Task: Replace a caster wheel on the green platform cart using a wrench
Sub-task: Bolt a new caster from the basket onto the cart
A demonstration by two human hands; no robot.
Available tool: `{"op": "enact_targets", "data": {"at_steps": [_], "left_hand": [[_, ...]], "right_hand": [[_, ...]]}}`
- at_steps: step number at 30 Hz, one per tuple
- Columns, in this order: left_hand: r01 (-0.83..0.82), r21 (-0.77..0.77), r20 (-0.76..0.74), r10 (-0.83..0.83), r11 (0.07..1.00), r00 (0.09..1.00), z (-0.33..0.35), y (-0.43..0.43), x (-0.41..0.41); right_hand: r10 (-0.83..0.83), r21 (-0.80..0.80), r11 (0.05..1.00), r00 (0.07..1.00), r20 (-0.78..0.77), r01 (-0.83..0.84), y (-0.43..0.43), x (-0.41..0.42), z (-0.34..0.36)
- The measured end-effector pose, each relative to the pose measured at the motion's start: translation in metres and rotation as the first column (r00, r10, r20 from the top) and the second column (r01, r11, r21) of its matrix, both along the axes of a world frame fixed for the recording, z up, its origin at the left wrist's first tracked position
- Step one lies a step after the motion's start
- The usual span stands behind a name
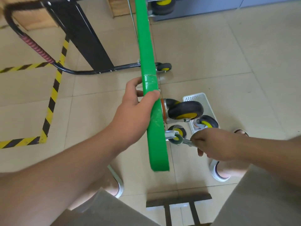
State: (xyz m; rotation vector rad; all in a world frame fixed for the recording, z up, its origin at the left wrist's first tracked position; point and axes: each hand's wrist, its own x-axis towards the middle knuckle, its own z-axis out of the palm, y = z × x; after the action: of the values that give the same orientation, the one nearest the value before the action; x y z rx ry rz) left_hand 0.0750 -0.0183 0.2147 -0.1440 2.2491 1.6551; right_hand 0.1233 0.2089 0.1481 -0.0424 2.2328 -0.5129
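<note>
The green platform cart [147, 51] stands on its side, its edge running from the top of the view down to the middle. My left hand [135, 115] grips that edge, thumb over the right side. A black and yellow caster wheel [184, 111] is mounted on the underside just right of my thumb. Below it, a smaller caster [176, 133] with a metal plate sits against the cart. My right hand [215, 144] holds a metal wrench [184, 140], whose head reaches that lower caster's plate.
A white plastic basket [205, 101] on the tiled floor holds another caster [207, 123]. The cart's black handle [32, 44] curves off to the left over yellow-black floor tape [53, 95]. My knees, white shoes and a dark stool [179, 201] are at the bottom.
</note>
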Motion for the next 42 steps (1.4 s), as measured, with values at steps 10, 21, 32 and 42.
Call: {"op": "enact_targets", "data": {"at_steps": [10, 21, 32, 42], "left_hand": [[0.000, -0.011, 0.032, 0.000, 1.000, 0.999, 0.000, 0.002, 0.000], [0.025, -0.009, 0.047, -0.025, 1.000, 0.999, 0.001, 0.002, 0.002], [0.026, -0.052, 0.032, -0.025, 0.998, 0.999, 0.002, 0.001, 0.002], [0.029, -0.049, 0.027, -0.028, 0.998, 0.999, 0.002, 0.002, 0.002]], "right_hand": [[-0.507, -0.283, 0.826, 0.862, 0.006, 0.487, -0.018, 0.041, 0.022], [-0.472, -0.399, 0.805, 0.881, 0.016, 0.439, -0.033, 0.041, 0.016], [-0.456, -0.460, 0.767, 0.884, 0.099, 0.447, -0.042, 0.033, 0.011], [-0.528, -0.490, 0.651, 0.809, 0.258, 0.581, -0.055, 0.032, 0.027]]}}
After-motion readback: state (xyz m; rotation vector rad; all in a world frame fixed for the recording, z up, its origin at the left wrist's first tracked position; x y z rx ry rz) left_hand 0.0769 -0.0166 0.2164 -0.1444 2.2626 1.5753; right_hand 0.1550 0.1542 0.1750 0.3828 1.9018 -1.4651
